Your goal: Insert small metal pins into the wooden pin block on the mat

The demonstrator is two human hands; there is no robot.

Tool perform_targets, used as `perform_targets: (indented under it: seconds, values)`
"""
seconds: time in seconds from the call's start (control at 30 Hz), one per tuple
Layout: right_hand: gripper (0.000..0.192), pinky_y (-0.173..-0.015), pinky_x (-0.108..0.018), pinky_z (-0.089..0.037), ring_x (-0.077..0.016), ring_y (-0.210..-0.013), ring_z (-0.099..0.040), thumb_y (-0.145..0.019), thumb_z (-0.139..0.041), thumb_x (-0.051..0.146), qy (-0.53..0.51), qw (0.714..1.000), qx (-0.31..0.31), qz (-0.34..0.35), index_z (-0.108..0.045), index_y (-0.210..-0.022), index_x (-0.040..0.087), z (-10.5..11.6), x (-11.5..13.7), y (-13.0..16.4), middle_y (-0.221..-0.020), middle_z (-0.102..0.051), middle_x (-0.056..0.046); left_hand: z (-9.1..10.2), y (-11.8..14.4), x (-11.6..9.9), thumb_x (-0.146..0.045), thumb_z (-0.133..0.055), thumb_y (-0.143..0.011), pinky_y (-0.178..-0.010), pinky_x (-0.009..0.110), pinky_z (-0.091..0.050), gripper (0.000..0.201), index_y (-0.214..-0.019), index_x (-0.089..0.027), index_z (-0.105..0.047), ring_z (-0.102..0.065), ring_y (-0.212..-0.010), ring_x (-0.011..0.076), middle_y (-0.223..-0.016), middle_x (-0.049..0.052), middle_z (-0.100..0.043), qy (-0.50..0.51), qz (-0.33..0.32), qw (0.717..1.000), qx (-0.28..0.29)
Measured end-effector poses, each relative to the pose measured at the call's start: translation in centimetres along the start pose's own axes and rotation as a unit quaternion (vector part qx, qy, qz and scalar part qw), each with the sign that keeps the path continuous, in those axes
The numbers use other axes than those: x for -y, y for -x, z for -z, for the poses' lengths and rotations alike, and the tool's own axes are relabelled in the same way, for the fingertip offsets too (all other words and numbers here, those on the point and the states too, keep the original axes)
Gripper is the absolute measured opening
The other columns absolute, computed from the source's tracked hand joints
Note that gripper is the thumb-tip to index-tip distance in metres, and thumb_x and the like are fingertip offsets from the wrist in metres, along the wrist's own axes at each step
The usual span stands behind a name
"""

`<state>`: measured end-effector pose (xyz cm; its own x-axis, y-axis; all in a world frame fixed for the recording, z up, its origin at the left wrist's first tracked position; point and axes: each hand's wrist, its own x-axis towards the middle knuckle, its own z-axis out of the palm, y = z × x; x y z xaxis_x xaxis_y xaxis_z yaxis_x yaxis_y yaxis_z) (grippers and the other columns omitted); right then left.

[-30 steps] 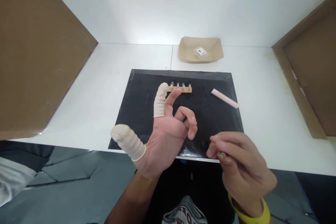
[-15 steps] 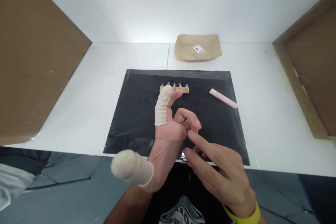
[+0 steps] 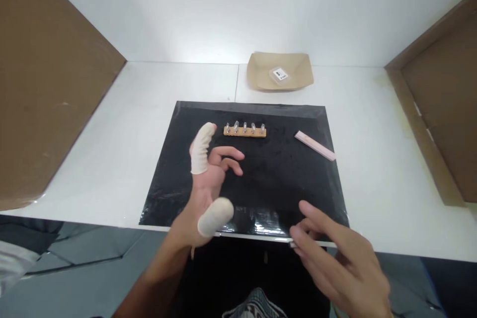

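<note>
Hovering over the mat (image 3: 261, 184), your left hand (image 3: 208, 184) is spread and grips nothing — a white cot (image 3: 201, 149) covers the index finger and a second cot (image 3: 216, 216) covers the thumb, while the middle and ring fingers curl bare toward the palm. Your right hand (image 3: 335, 263) sits low at the near edge of the mat, fingers loosely apart; something small and pale shows by its fingertips at the edge, too small to tell what it is or whether you are pinching it. Judging from the two covered digits, the step in hand looks like readying the fingers for clean handling, so seat each cot fully: roll it down past the first joint, smooth out the ridges, and check that the thumb's cot is not riding loose at its rim. Further out, the strip (image 3: 245, 130) lies flat near the far side of the mat, five small clear parts standing in a row on it, well apart from both hands. When you reach for it, I would pinch only with the covered thumb and index — keep the bare fingers off. To its right lies a pink stick (image 3: 315, 145), slanted on the mat. Beyond the mat, a tray (image 3: 261, 77) on the table (image 3: 149, 104) holds a small clear packet (image 3: 280, 75).
</note>
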<state>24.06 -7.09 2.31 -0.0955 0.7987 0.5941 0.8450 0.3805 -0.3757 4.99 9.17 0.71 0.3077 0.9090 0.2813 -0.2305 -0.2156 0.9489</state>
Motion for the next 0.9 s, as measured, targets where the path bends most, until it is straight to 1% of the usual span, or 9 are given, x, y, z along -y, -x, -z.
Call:
perform_targets:
  seconds: [0.07,0.2,0.3,0.37,0.43,0.53,0.67,0.77,0.9]
  values:
    - [0.030,-0.067,-0.030,-0.063,-0.0139,-0.082,-0.071,-0.095,-0.063,-0.001,0.023,0.999,-0.001,-0.022,-0.071,-0.118,0.015,-0.2,-1.2,0.9,-0.132,-0.067,-0.019,2.8,-0.6,0.8,-0.061,-0.077,-0.081,-0.083,0.046,-0.063,0.078,-0.151,-0.044,-0.049,-0.065,-0.110,0.0298,-0.174,0.002,-0.020,-0.066,0.001,0.997,0.034]
    - [0.026,-0.066,-0.028,-0.062,-0.0139,-0.079,-0.070,-0.097,-0.066,0.004,0.062,0.997,0.017,-0.040,-0.070,-0.120,0.015,-1.1,-4.0,1.8,-0.118,-0.070,-0.015,7.6,-2.3,2.6,-0.050,-0.082,-0.081,-0.112,0.051,-0.051,0.090,-0.158,-0.038,-0.038,-0.059,-0.127,0.0317,-0.174,0.009,-0.014,-0.217,0.036,0.975,0.030]
    - [0.024,-0.065,-0.026,-0.058,-0.0146,-0.081,-0.070,-0.098,-0.066,0.008,0.082,0.995,0.038,-0.041,-0.070,-0.121,0.015,-1.7,-5.6,1.2,-0.109,-0.070,-0.011,9.2,-4.2,3.7,-0.056,-0.085,-0.076,-0.101,0.046,-0.057,0.089,-0.153,-0.037,-0.045,-0.062,-0.122,0.0302,-0.173,0.009,-0.018,-0.181,0.055,0.982,0.014]
    - [0.022,-0.064,-0.024,-0.055,-0.0137,-0.081,-0.070,-0.099,-0.066,0.009,0.064,0.996,0.049,-0.036,-0.070,-0.120,0.015,-2.3,-6.2,0.3,-0.104,-0.070,-0.008,8.8,-5.6,3.4,-0.068,-0.077,-0.079,-0.084,0.040,-0.059,0.076,-0.144,-0.035,-0.055,-0.065,-0.110,0.0270,-0.167,0.009,-0.035,-0.107,0.076,0.991,-0.023]
    - [0.021,-0.063,-0.023,-0.053,-0.0120,-0.078,-0.069,-0.100,-0.065,0.009,0.018,0.998,0.062,-0.025,-0.070,-0.119,0.015,-3.0,-6.4,-1.0,-0.098,-0.070,-0.006,7.5,-7.0,2.1,-0.082,-0.061,-0.084,-0.070,0.037,-0.056,0.068,-0.130,-0.032,-0.065,-0.065,-0.101,0.0265,-0.160,0.010,-0.047,-0.023,0.106,0.993,-0.052]
    - [0.020,-0.065,-0.023,-0.050,-0.0100,-0.073,-0.067,-0.102,-0.063,0.012,-0.070,0.991,0.110,0.006,-0.068,-0.122,0.016,-5.1,-6.3,-3.5,-0.094,-0.071,-0.003,4.8,-9.5,-1.2,-0.089,-0.043,-0.089,-0.066,0.036,-0.053,0.073,-0.117,-0.027,-0.071,-0.066,-0.101,0.0284,-0.151,0.010,-0.056,0.073,0.127,0.988,-0.048]
    - [0.020,-0.060,-0.026,-0.043,-0.0100,-0.066,-0.064,-0.109,-0.055,0.024,-0.122,0.971,0.195,0.067,-0.071,-0.119,0.017,-9.4,-5.5,-7.2,-0.082,-0.069,0.001,1.9,-13.4,-5.1,-0.084,-0.015,-0.098,-0.066,0.029,-0.050,0.084,-0.123,-0.025,-0.070,-0.066,-0.110,0.0285,-0.143,0.008,-0.058,0.177,0.083,0.980,-0.026]
    - [0.027,-0.057,-0.028,-0.037,-0.0105,-0.062,-0.062,-0.112,-0.049,0.030,-0.135,0.960,0.223,0.102,-0.073,-0.117,0.019,-13.0,-4.8,-9.4,-0.078,-0.067,0.001,0.5,-15.8,-6.8,-0.090,-0.022,-0.094,-0.062,0.028,-0.049,0.085,-0.136,-0.029,-0.064,-0.067,-0.110,0.0302,-0.136,0.011,-0.062,0.226,0.047,0.971,-0.055]
    - [0.029,-0.056,-0.030,-0.034,-0.0116,-0.058,-0.060,-0.113,-0.046,0.032,-0.171,0.958,0.206,0.107,-0.072,-0.116,0.019,-16.4,-4.4,-10.4,-0.071,-0.065,0.002,-0.5,-17.6,-8.4,-0.089,-0.025,-0.094,-0.053,0.024,-0.042,0.081,-0.142,-0.034,-0.061,-0.067,-0.098,0.0258,-0.135,0.012,-0.062,0.286,-0.003,0.957,-0.042]
